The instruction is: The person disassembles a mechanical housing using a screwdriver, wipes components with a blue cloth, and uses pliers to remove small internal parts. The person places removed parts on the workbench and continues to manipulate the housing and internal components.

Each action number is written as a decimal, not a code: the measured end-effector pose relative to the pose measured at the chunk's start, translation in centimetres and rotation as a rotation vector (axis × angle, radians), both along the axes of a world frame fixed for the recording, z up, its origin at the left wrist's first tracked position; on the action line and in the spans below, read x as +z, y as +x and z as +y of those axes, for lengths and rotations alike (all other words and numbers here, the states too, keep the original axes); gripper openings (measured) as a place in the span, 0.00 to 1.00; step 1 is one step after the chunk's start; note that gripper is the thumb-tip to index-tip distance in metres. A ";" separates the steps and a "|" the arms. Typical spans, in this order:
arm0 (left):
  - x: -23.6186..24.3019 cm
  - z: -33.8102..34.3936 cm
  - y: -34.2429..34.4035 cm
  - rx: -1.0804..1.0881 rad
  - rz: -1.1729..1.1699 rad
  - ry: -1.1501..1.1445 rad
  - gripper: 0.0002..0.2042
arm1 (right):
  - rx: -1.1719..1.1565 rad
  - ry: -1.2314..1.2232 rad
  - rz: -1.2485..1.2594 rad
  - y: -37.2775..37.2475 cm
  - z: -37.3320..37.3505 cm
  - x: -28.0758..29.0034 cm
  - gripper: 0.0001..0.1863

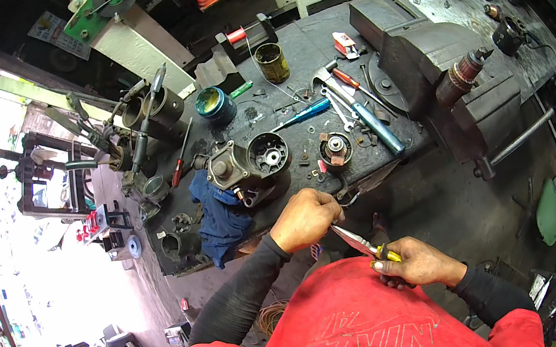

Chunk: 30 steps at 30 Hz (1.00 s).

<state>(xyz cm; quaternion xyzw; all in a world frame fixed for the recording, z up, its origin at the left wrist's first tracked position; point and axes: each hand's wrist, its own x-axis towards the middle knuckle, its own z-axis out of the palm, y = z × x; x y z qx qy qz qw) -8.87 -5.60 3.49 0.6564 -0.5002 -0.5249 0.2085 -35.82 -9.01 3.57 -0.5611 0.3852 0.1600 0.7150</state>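
In my right hand are long-nose pliers with yellow handles, their jaws slanting up to the left. The fingers of my left hand are pinched together at the plier tips; whatever sits between them is too small to make out. Both hands are in front of the bench edge, above my lap. Just beyond my left hand stands a greasy metal motor housing with an open round end. A blue rag lies beside it. To the right sits a small round part with copper-coloured blocks.
A hammer, wrench, blue screwdriver and red-handled screwdriver lie on the dark bench. A large vise holds an armature at right. Tins stand toward the back.
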 end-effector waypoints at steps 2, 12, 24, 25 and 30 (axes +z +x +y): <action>0.2 0.1 -0.2 0.060 -0.017 0.036 0.14 | -0.043 0.078 -0.018 0.0 0.2 0.0 0.17; -0.3 0.7 -0.3 0.140 0.037 0.122 0.15 | 0.095 -0.223 -0.012 0.5 0.7 -0.9 0.19; -1.5 0.3 1.8 0.012 0.412 0.130 0.14 | 0.003 0.292 -0.161 -0.4 0.6 -3.1 0.11; -1.3 0.0 2.0 -0.016 0.417 0.128 0.14 | 0.037 0.284 -0.143 -0.6 0.7 -3.3 0.11; -0.5 -1.0 2.3 -0.134 0.545 0.030 0.13 | 0.040 0.326 -0.264 -1.3 0.2 -3.8 0.09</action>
